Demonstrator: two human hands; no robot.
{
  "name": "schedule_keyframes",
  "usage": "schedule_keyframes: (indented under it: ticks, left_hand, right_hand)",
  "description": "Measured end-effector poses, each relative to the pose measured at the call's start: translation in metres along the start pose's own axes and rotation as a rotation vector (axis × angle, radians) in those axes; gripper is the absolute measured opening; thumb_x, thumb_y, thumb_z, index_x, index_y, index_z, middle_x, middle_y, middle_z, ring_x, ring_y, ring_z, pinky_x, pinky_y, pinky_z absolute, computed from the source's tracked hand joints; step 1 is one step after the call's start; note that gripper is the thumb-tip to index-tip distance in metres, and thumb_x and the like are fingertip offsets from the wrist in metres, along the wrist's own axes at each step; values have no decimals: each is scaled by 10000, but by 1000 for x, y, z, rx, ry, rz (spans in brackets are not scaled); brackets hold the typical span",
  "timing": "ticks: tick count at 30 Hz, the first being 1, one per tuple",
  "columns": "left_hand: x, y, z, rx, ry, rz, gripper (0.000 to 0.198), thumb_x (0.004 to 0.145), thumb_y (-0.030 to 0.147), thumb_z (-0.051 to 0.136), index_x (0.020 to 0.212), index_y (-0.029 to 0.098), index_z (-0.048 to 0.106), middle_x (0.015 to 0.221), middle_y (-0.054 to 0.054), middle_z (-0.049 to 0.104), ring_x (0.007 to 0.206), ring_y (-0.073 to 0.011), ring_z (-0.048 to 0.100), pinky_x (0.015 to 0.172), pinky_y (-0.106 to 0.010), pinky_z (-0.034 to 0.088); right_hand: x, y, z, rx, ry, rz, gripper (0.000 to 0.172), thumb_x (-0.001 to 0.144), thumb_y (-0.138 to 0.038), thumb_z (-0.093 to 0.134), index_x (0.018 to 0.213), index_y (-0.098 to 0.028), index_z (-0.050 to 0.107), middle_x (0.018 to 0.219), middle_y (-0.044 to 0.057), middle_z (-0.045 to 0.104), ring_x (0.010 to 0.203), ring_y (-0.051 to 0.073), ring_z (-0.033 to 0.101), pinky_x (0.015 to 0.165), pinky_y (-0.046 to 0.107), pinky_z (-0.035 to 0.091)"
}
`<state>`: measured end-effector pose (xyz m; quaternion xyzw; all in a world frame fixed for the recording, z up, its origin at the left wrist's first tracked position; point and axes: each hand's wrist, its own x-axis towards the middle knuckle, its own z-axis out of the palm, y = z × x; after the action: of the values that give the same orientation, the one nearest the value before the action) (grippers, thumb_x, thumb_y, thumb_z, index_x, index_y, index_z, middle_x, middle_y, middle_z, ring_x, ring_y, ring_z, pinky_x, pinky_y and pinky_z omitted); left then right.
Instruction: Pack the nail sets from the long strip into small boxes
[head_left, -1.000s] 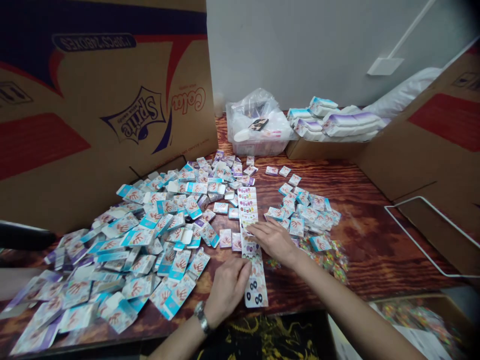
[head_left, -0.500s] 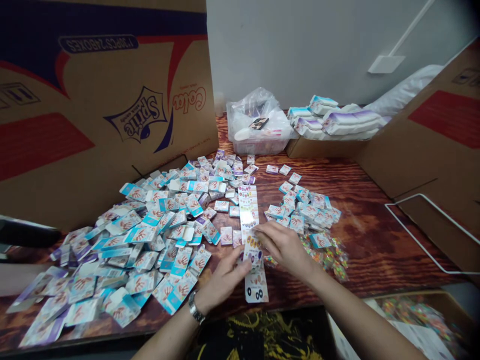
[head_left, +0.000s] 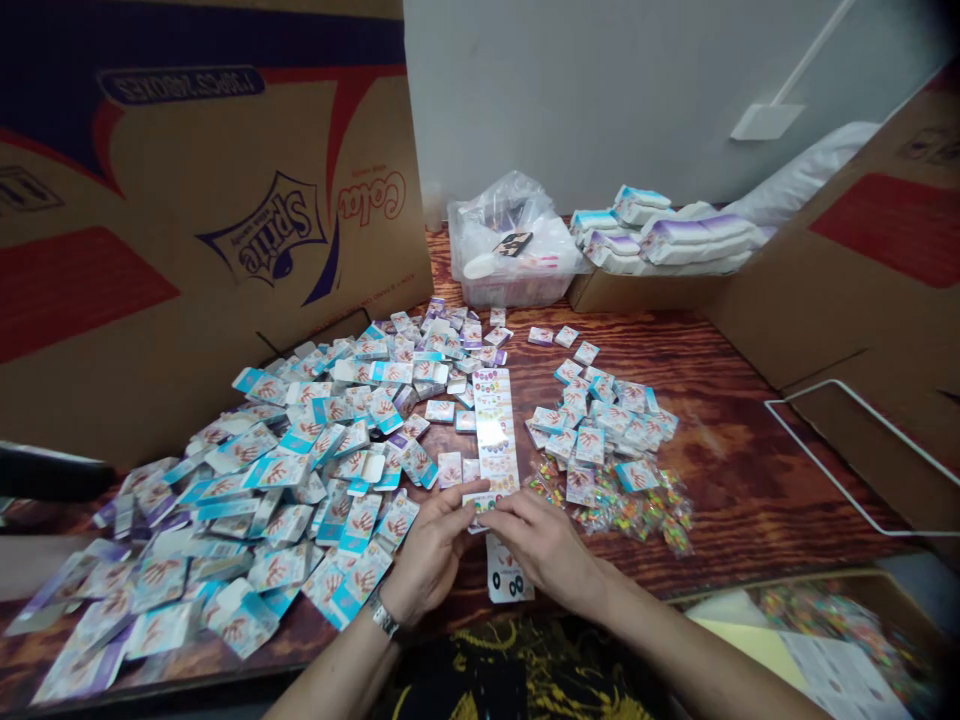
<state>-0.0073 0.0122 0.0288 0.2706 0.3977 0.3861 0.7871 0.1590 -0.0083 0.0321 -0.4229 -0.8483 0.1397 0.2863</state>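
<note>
A long printed paper strip (head_left: pixel 495 425) with rows of small coloured pictures lies on the table in front of me; its near end shows dark rings. Over its lower part, my left hand (head_left: pixel 429 548), with a metal-band watch (head_left: pixel 383 617) on the wrist, and my right hand (head_left: pixel 546 548) meet. Between their fingertips they pinch a small printed card (head_left: pixel 484 505), partly hidden by the fingers. Left of my hands spreads a large heap of small white, blue and purple boxes (head_left: pixel 281 468). A smaller group of boxes (head_left: pixel 611 425) lies to the right, beside small bags of coloured beads (head_left: pixel 649 510).
A large carton (head_left: pixel 247 200) stands at the left, another (head_left: pixel 847 280) at the right. Behind are a plastic-wrapped tub (head_left: pixel 517 290) and a low box of packs (head_left: pixel 652 292). A white wire frame (head_left: pixel 817 480) leans right. Someone's arm (head_left: pixel 52 568) shows at the left edge.
My right hand has come down and left along the strip to meet my left hand. Both now pinch the small card together. A box beside the bead bags is now uncovered.
</note>
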Motion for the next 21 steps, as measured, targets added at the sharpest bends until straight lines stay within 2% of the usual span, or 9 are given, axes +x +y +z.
schedule_keyframes:
  ticks: [3,5,7,10,13,15,18,21]
  left_hand:
    - [-5,-7,-1,90,-6,17,351,765,352,646,1058,161,611,1022,-84,662,941,-215,611,862,-355,447]
    - [-9,-15,-3,132,-59,11,404,795,376,618,1139,178,541,1066,-91,644,973,-216,605,879,-368,446]
    - [-12,-26,-7,189,-91,26,427,792,361,627,1154,189,480,1056,-88,635,955,-205,611,860,-360,460]
    - [-14,-45,-11,278,-65,84,346,774,353,642,1019,199,453,928,-48,623,814,-175,630,727,-311,500]
    - [-14,-54,-13,396,-72,86,298,783,352,627,962,201,443,816,-2,589,689,-142,618,636,-270,496]
    - [-13,-52,-12,481,-72,65,306,788,358,622,988,194,458,845,-12,594,717,-147,632,646,-267,501]
    - [-12,-42,-12,543,-25,39,327,793,393,610,1011,182,487,901,-49,628,818,-186,652,702,-295,520]
    - [-9,-35,-16,565,-8,67,305,812,405,586,995,170,522,897,-63,655,850,-201,652,755,-326,527]
  right_hand:
    - [-3,-1,1,200,15,260,212,887,-188,517,1092,-187,571,924,61,581,868,163,563,750,278,497]
    - [-8,-4,5,226,21,346,227,873,-199,545,1099,-192,551,967,62,567,920,169,554,794,287,487]
    - [-17,-8,12,182,-9,366,192,880,-208,532,1068,-207,567,943,56,571,903,177,556,779,289,483]
    - [-33,-15,21,112,-54,360,140,900,-229,495,999,-217,593,878,48,584,859,185,554,756,295,470]
    - [-48,-15,20,228,-65,397,118,917,-231,460,882,-197,567,837,32,590,799,163,554,705,261,458]
    - [-57,-7,14,302,-28,500,139,926,-256,450,838,-197,541,795,13,587,742,147,555,654,241,449]
    - [-68,17,2,220,44,655,166,927,-294,453,822,-197,539,764,7,584,717,155,556,657,261,447]
    - [-69,43,-7,76,-70,587,151,914,-255,468,833,-191,579,800,32,602,765,179,570,702,293,453]
